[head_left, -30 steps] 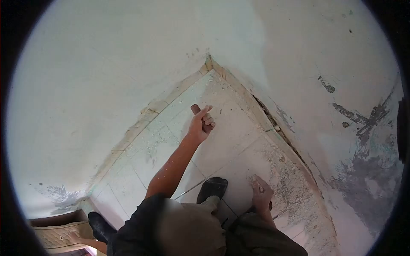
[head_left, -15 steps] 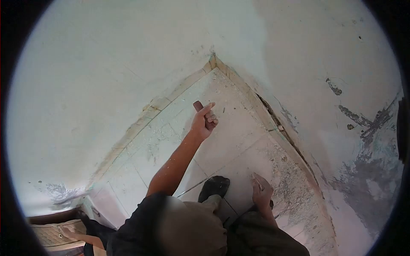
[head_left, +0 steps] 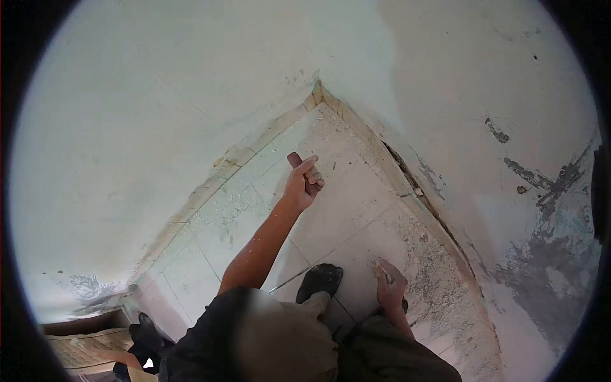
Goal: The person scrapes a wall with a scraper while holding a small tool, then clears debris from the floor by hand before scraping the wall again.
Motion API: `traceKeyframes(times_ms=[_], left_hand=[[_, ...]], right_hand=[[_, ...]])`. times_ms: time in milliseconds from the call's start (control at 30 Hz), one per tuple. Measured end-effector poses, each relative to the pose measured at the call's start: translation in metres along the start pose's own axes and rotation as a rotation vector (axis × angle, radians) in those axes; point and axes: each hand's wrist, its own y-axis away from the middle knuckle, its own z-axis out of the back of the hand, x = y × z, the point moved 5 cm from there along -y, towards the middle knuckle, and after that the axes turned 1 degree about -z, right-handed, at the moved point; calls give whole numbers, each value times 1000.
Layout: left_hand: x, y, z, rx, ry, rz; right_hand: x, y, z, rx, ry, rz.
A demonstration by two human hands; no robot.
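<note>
My left hand (head_left: 305, 181) is closed around a reddish-brown wooden handle (head_left: 294, 160), one end of which sticks out past the thumb. This hand is over the pale tiled floor (head_left: 356, 210), near the room's corner; whatever is at the handle's other end is hidden. Lower right, my right hand (head_left: 391, 286) has its fingers bent together in a pinch. A small, thin, pale thing shows at its fingertips, too small to name. The hand is beside my dark shoe (head_left: 321, 279) and next to rough grey rubble (head_left: 439, 299).
Yellowish skirting (head_left: 238, 156) runs along both walls, with a dark gap (head_left: 401, 164) behind it on the right. The right wall has peeling paint (head_left: 550, 267). At the lower left, another person's arm (head_left: 121, 358) and dark shoe (head_left: 146, 331) are near a quilted mattress (head_left: 63, 350).
My right hand has turned slightly, and a thin tip shows more at its fingers. My left hand is nearly still. The other person's arm and leg have shifted at the lower left.
</note>
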Motion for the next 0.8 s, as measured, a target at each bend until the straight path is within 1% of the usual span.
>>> traceKeyframes(times_ms=[133, 200, 233, 300, 333, 400, 500, 600, 733, 800], left_hand=[[1, 0, 0, 8, 0, -1], [1, 1, -1, -5, 1, 4], [0, 2, -2, -16, 1, 5], [1, 1, -2, -14, -1, 3], [1, 1, -1, -12, -3, 0], [2, -1, 1, 3, 0, 5], [2, -1, 1, 11, 2, 12], [2, 0, 1, 5, 0, 15], [2, 0, 1, 4, 2, 12], [2, -1, 2, 7, -2, 14]], right_hand=[[-3, 1, -1, -19, -2, -38], [1, 2, 0, -23, -76, -132], [0, 2, 0, -23, -75, -133], [1, 1, 0, -41, -30, -40], [1, 1, 0, -41, -30, -40], [-5, 1, -1, -4, -67, -140], [-1, 0, 0, 13, -48, -178], [-11, 0, -2, -4, -46, -188], [-3, -1, 0, -9, -9, -155], [4, -1, 0, 18, -37, -289]])
